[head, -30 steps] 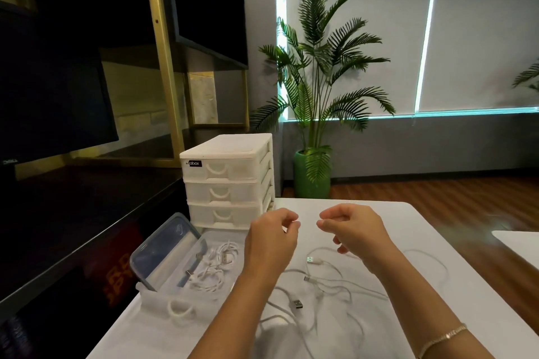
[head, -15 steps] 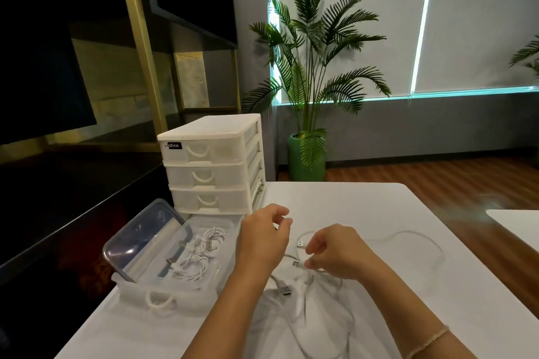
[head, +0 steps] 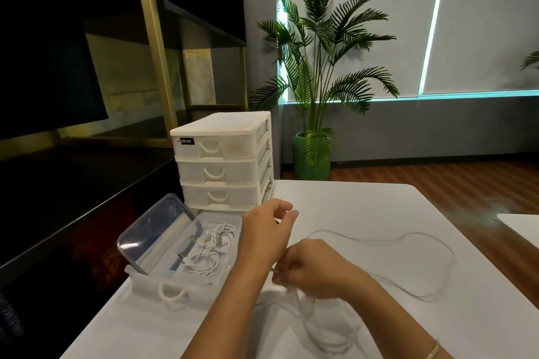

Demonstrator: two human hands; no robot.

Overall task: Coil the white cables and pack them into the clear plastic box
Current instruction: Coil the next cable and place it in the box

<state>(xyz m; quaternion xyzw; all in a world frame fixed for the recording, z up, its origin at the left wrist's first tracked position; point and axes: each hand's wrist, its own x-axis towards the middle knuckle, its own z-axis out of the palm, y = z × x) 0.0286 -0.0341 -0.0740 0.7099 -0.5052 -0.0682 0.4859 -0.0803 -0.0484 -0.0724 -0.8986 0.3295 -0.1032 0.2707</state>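
Inside clear plastic box (head: 186, 285), coiled white cables (head: 208, 251); both hands pinching loose cable (head: 379, 239) alongside.

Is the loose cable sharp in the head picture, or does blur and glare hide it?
Head view: the loose white cable is smeared, faint against the bright table; coiled cables in the clear box look sharper; its lid shows glare.

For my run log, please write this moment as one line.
stage: coiling | left hand: pinches loose cable | right hand: grips loose cable | clear box: open, holds coiled cables
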